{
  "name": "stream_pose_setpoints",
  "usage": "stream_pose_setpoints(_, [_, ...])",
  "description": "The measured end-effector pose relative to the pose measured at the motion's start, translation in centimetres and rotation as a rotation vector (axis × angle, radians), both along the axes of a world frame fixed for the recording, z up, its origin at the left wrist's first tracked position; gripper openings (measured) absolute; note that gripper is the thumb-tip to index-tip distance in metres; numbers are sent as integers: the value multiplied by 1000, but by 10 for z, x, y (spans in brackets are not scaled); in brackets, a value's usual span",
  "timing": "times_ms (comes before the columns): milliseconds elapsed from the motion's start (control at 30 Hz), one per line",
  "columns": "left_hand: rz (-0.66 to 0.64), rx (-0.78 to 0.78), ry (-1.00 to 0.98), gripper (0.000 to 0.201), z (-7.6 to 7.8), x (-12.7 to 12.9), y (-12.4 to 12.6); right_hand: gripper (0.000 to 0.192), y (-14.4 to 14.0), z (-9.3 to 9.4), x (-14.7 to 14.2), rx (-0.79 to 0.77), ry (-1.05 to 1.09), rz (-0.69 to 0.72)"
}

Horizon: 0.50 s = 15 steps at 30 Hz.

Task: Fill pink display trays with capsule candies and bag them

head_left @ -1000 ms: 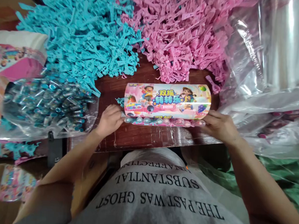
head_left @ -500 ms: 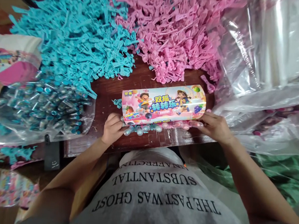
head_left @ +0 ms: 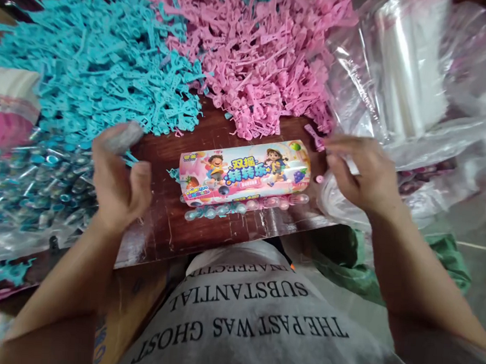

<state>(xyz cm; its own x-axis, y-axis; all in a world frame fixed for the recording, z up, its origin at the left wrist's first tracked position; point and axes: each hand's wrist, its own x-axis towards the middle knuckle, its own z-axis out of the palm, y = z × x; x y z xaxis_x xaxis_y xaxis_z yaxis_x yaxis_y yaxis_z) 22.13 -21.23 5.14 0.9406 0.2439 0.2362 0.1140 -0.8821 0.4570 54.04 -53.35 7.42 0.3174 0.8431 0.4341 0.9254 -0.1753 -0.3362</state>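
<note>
On the dark red tabletop (head_left: 158, 221) lies a curved, printed card sleeve (head_left: 247, 171) with cartoon children and fruit on it. Along its near edge poke out several clear capsules, blue (head_left: 220, 210) toward the left and pink (head_left: 272, 202) toward the right. My left hand (head_left: 121, 185) is off the sleeve, above the edge of the bagged blue tubes, fingers and thumb apart; a greyish covering shows on one finger. My right hand (head_left: 361, 170) hovers right of the sleeve, thumb and fingers apart, its fingertips close to a loose pink plastic piece (head_left: 315, 138). Whether they touch cannot be seen.
Heaps of blue plastic pieces (head_left: 106, 58) and pink plastic pieces (head_left: 267, 62) fill the back. A bag of blue-capped tubes (head_left: 32, 185) sits left, beside printed packaging (head_left: 11, 107). Clear plastic bags (head_left: 414, 77) are piled right.
Both hands have let go of the sleeve's ends. My left hand has moved left and up, my right hand slightly up. The sleeve stays on the table; the view has shifted.
</note>
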Motion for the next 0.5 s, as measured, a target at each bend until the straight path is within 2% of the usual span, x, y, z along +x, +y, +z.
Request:
stream_pose_setpoints(67, [-35,24,-5,43,4,30,-11,46,37,10,-11,-80,-14,64])
stream_pose_setpoints(133, [-131,62,-6,50,5,65,-23,65,70,8,-30,-246,-32,112])
stream_pose_setpoints(167, [-195,91,-6,53,6,80,-29,69,81,4,-40,-316,-41,96])
stream_pose_setpoints(233, [-303,166,2,61,8,104,-36,70,94,-6,-55,-396,-55,59])
stream_pose_setpoints(300, [-347,244,53,68,11,114,-38,72,96,-13,-58,-396,-62,58])
stream_pose_setpoints(367, [-340,300,120,71,13,115,-36,76,92,-16,-42,-332,-38,116])
stream_pose_setpoints(433, [-336,336,161,71,13,113,-33,75,85,-14,-7,-211,23,103])
stream_pose_setpoints(500, [-335,357,158,68,11,110,-31,69,75,-10,45,-82,81,-124])
